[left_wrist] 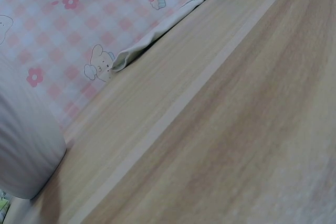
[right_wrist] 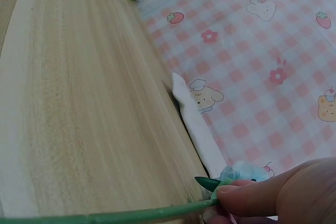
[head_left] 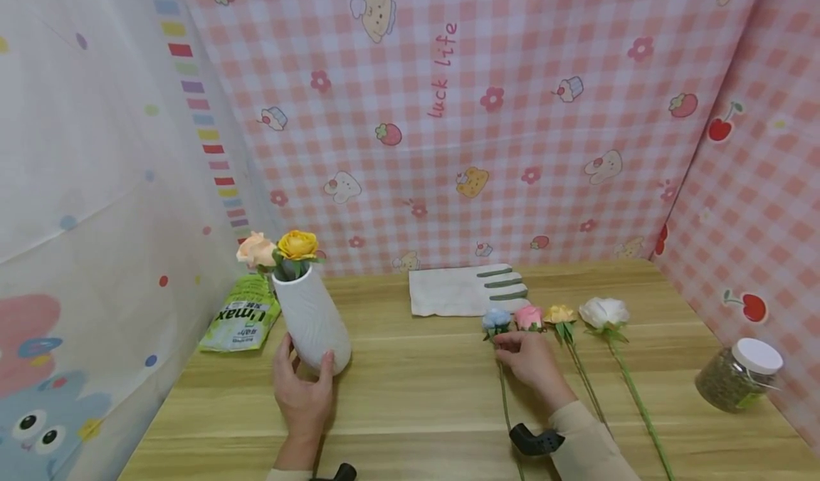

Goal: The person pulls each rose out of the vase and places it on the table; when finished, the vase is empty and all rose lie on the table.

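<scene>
My left hand (head_left: 301, 395) holds a white textured vase (head_left: 312, 317) low on its body, thumb on the near right side. The vase leans in the head view. A peach rose (head_left: 257, 250) and a yellow rose (head_left: 297, 245) stick out of its mouth. On the right, my right hand (head_left: 533, 367) pinches a blue artificial flower (head_left: 496, 319) by the stem just under its bloom. The right wrist view shows thumb and fingertips on its green stem (right_wrist: 131, 215). Beside it lie a pink rose (head_left: 529, 316), a second yellow rose (head_left: 560, 314) and a white rose (head_left: 604, 313).
A white glove (head_left: 448, 292) with green-striped fingers lies at the table's back edge. Behind the vase rests a green packet (head_left: 240, 316). A clear jar (head_left: 730, 380) with a white lid stands far right. Patterned cloth (head_left: 474, 132) closes off the back and sides.
</scene>
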A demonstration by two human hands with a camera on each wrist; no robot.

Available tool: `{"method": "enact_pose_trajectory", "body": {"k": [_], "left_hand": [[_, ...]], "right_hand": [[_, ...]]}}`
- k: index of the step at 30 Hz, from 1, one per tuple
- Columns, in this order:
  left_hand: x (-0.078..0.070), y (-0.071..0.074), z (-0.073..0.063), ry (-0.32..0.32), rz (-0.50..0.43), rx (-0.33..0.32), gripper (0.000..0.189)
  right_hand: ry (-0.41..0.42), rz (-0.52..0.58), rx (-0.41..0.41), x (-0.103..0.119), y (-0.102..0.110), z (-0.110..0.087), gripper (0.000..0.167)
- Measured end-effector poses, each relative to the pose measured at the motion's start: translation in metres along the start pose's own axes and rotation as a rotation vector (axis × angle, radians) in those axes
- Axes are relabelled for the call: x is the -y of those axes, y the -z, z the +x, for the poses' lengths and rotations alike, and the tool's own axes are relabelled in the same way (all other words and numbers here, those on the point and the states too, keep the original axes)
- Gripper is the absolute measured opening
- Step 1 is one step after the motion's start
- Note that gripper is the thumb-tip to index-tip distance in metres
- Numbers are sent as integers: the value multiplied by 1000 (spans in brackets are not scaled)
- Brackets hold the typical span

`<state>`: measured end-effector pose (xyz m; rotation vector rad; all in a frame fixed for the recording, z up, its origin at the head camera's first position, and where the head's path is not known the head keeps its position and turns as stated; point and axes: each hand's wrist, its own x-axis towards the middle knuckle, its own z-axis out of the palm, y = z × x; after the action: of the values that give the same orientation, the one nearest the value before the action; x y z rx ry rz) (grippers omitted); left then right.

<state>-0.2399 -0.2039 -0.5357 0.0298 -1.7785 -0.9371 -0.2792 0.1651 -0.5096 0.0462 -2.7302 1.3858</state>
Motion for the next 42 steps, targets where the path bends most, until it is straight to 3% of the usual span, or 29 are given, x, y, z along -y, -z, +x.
{"method": "enact_pose_trajectory", "body": {"k": [9, 18, 27, 42], "left_hand": [[0, 1, -3, 11, -8, 1, 78], [-1, 4, -5, 42, 35, 37, 75], [1, 5, -2, 34, 59, 38, 76], [-3, 3, 1, -5, -5, 14, 76]], "right_hand": [[-29, -29, 1, -2, -1, -1, 8], [-65, 22, 22, 0, 0, -3, 12], [-48, 39, 13, 2, -2, 1, 17], [-38, 18, 6, -1, -5, 0, 13]]}}
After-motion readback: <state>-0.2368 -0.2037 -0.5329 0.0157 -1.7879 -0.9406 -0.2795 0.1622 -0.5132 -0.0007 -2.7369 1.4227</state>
